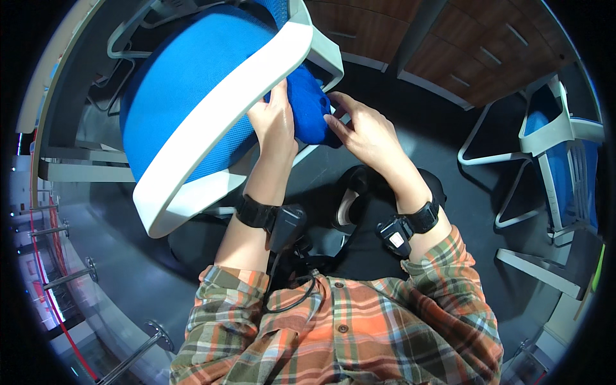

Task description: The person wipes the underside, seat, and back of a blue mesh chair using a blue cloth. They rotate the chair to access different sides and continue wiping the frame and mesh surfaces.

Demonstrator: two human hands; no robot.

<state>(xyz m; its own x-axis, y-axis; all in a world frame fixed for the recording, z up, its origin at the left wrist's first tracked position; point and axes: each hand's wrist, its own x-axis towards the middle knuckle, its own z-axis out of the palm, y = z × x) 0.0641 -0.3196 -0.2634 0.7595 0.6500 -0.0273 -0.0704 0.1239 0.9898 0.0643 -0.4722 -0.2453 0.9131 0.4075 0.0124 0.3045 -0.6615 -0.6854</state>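
A blue mesh office chair with a white frame (212, 109) fills the upper left, its backrest tilted toward me. Under the backrest sits its blue seat cushion (309, 106). My left hand (276, 125) grips the near edge of that cushion, fingers curled against the fabric just below the white frame. My right hand (362, 128) rests on the cushion's right side with fingertips pressing the blue fabric. Both wrists wear black bands with small devices. My sleeves are orange and green plaid.
A second blue and white chair (561, 147) stands at the right on a dark floor. Brown wooden cabinets (462, 38) line the top. A grey desk edge (70, 109) curves along the left, and a glass railing with metal fittings (70, 276) runs at lower left.
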